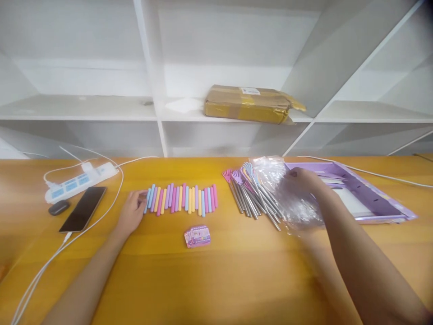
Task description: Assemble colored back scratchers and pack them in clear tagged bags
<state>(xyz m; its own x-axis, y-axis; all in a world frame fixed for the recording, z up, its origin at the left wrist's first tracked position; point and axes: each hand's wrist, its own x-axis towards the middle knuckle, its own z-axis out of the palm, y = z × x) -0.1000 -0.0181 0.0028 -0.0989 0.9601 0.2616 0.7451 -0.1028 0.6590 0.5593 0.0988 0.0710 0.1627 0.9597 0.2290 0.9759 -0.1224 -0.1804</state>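
My left hand (132,211) rests on the table at the left end of a row of pastel sticks (181,198). Its fingers are bent in around the endmost blue stick (147,201). Pink, purple, yellow and blue sticks lie side by side, their ends uneven. My right hand (301,180) is closed at the upper right part of a crumpled clear plastic bag (270,174), fingertips pinched together over it. Left of the bag lies a pile of metal-rod back scratchers (252,194) with small hand-shaped coloured heads. A small stack of printed purple-pink cards (198,236) lies below the sticks.
A purple open box (368,194) stands at the right, beyond my right forearm. On the left are a white power strip (81,181), a phone (83,209) on a cable and a dark small case (58,207). A taped brown parcel (248,104) sits on the white shelf (182,115).
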